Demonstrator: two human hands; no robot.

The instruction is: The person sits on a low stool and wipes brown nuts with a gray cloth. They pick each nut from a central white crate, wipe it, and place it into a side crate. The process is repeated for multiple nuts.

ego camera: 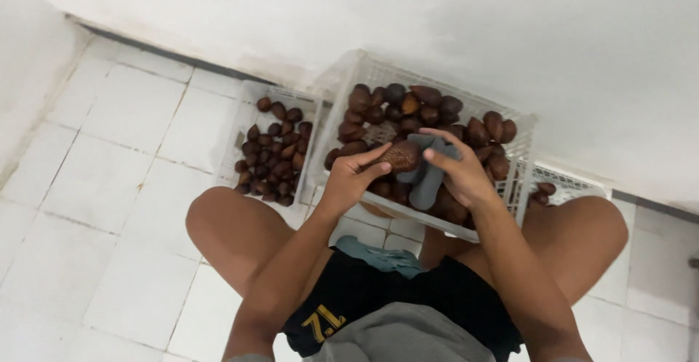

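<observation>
My left hand holds a brown scaly fruit by its left end. My right hand touches the fruit's right end and grips a grey cloth that hangs down below it. Both hands hover over a white plastic crate piled with several of the same brown fruits, which sits between my bare knees.
A second white crate with several fruits lies flat on the tiled floor to the left. A third crate with a few fruits peeks out at the right. White wall runs behind. White tiles spread to the left.
</observation>
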